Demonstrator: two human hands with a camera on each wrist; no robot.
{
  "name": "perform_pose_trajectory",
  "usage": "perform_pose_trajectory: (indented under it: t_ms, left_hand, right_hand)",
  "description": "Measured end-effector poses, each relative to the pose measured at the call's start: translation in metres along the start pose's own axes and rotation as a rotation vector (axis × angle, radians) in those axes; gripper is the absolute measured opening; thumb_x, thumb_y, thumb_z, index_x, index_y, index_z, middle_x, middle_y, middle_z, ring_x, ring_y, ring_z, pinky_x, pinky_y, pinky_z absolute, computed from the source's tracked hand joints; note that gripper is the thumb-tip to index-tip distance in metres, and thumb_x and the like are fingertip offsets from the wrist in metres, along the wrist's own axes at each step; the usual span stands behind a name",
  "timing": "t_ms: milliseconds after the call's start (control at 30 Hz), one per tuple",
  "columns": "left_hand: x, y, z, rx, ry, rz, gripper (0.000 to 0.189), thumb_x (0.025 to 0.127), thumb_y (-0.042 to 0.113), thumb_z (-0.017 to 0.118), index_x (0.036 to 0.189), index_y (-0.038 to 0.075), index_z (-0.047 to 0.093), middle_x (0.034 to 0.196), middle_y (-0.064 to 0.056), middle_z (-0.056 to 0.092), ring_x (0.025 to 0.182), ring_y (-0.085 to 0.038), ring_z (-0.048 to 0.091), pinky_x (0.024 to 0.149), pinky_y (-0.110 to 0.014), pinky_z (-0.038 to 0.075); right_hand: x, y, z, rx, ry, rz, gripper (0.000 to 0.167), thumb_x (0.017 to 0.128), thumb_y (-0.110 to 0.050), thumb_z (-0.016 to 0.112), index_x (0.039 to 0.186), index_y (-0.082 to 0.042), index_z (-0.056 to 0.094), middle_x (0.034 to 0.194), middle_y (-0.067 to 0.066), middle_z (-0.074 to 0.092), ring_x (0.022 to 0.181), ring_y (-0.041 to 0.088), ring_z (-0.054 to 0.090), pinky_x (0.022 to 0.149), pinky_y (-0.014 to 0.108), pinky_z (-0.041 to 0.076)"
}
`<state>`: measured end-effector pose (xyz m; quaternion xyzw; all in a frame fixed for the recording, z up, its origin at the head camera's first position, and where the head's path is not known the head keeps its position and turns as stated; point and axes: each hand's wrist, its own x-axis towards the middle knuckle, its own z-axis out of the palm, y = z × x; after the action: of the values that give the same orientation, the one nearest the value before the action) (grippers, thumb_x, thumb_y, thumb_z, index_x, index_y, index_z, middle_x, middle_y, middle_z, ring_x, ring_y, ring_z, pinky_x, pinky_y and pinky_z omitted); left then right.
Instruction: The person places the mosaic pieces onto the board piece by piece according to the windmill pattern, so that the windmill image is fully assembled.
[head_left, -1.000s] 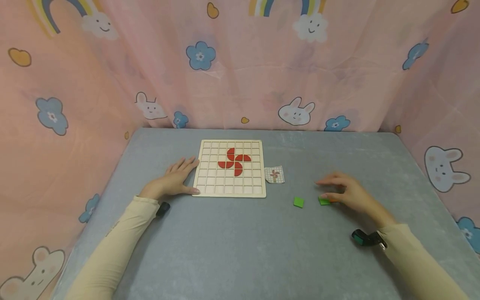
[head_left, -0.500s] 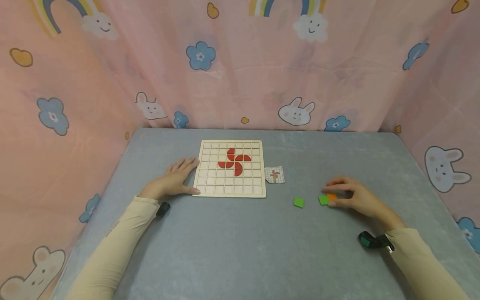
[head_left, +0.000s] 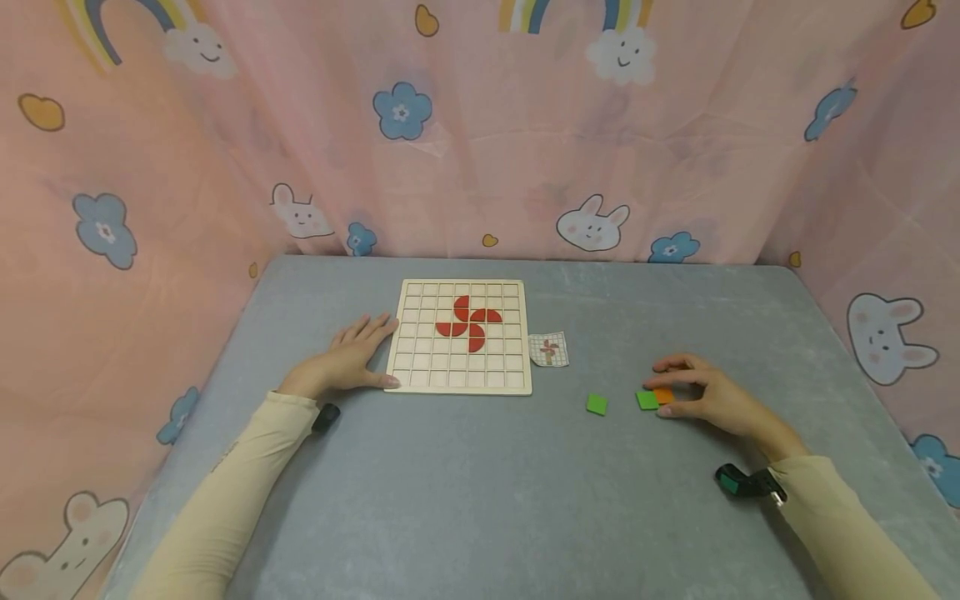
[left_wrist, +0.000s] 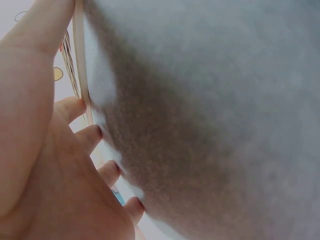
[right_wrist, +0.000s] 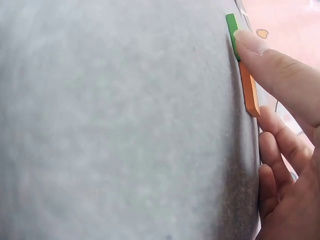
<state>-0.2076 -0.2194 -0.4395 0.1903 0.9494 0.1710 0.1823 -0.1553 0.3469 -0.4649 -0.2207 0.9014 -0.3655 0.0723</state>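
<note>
A wooden grid board (head_left: 420, 367) lies on the table with red quarter-circle tiles (head_left: 476, 337) set in a pinwheel. My left hand (head_left: 341, 358) rests at its left edge, fingers spread, the thumb at the near left corner; the left wrist view shows the fingertips along the edge. On the right, my right hand (head_left: 712, 400) has thumb and index finger around an orange tile (head_left: 664, 396), the thumb on its near side. A green tile (head_left: 647, 401) sits against the orange one, partly behind the thumb in the right wrist view. Another green tile (head_left: 596, 405) lies apart to the left.
A small paper card (head_left: 550, 350) printed with a pinwheel on a grid lies at the board's right edge. The grey table (head_left: 465, 500) ends at a pink patterned curtain (head_left: 487, 167) behind and at the sides.
My right hand has drawn back to the right from over the green tile to the orange tile, uncovering it; it has held almost still since half a second ago. The left hand has stayed put.
</note>
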Motion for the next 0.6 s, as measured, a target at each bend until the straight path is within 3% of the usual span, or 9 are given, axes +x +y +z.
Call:
perform_pose_trajectory:
  t_ms: [600]
  left_hand:
    - [0.0005, 0.0029, -0.0017, 0.029, -0.02, -0.025, 0.106, 0.084, 0.051, 0.074, 0.16, 0.011, 0.013, 0.169, -0.015, 0.004, 0.154, -0.044, -0.002, 0.12, -0.067, 0.006]
  right_hand:
    - [0.0034, 0.0013, 0.0048, -0.019, 0.033, -0.02, 0.028, 0.077, -0.018, 0.084, 0.104, -0.02, 0.077, 0.123, 0.005, 0.055, 0.113, -0.006, 0.038, 0.092, 0.002, 0.025]
